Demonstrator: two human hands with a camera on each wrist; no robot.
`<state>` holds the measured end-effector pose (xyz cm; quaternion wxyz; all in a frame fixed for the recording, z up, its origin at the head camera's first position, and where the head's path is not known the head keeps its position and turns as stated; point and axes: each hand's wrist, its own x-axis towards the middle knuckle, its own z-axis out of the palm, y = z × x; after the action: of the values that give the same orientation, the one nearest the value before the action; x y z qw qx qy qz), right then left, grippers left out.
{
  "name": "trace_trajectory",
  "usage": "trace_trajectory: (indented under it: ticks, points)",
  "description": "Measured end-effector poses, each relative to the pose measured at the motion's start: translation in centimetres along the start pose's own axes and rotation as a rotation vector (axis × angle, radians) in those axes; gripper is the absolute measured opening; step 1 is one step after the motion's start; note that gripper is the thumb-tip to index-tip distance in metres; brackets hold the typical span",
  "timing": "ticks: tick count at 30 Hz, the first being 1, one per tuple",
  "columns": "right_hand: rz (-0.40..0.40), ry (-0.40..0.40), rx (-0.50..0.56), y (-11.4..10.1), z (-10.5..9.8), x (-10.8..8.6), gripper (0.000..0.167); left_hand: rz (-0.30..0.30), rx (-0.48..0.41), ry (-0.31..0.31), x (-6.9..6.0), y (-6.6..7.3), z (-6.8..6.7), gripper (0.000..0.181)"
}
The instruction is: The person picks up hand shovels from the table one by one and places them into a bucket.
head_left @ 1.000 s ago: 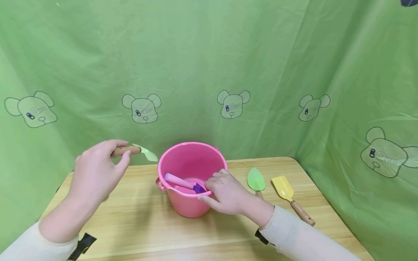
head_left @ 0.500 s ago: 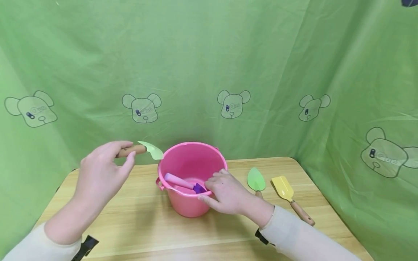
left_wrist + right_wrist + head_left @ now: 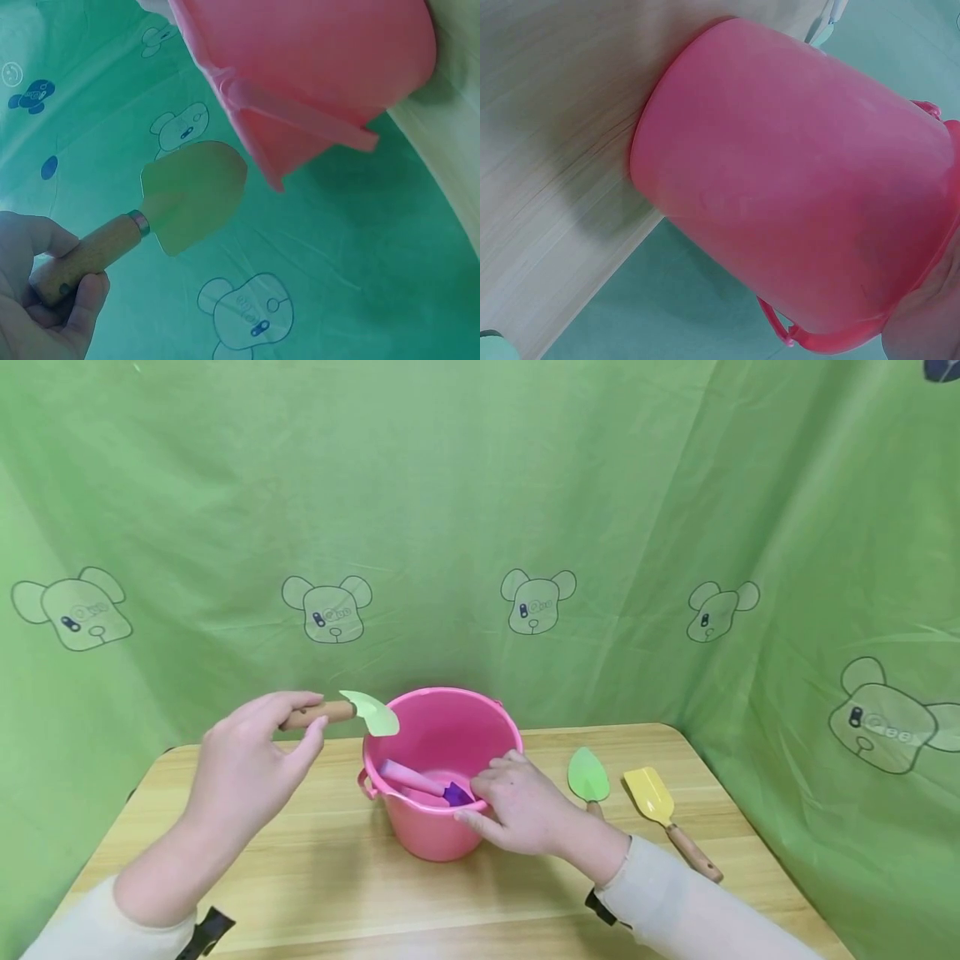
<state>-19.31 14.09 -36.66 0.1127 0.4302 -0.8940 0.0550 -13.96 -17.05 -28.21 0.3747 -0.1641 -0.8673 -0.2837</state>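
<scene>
A pink bucket (image 3: 438, 835) stands upright on the wooden table, its side also filling the right wrist view. My right hand (image 3: 521, 806) grips the near right of its rim, fingers inside and thumb outside. Inside lies a small shovel (image 3: 412, 777) with a lilac handle and dark purple blade. My left hand (image 3: 251, 760) pinches the wooden handle of a light green trowel (image 3: 377, 713), held in the air. The trowel's blade overlaps the bucket's left rim in the head view; in the left wrist view a gap shows between blade and bucket (image 3: 322, 67).
Right of the bucket, a green leaf-shaped trowel (image 3: 588, 774) lies on the table (image 3: 360, 902), its handle partly hidden by my right arm. Beside it lies a yellow shovel (image 3: 651, 795) with a wooden handle. Green curtains (image 3: 450, 485) with bear-head drawings hang behind and at the sides.
My left hand has moved to the right with the light green trowel, bringing its blade to the bucket's left rim. My right hand and the bucket have stayed in place.
</scene>
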Motion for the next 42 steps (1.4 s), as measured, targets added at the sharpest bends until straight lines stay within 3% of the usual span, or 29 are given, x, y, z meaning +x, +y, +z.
trace_trajectory:
  ticks: [42]
  points:
    - [0.000,0.005,-0.011,0.0,0.1,0.0,0.042,-0.052,-0.116,-0.079,-2.2,0.6,4.8,0.021]
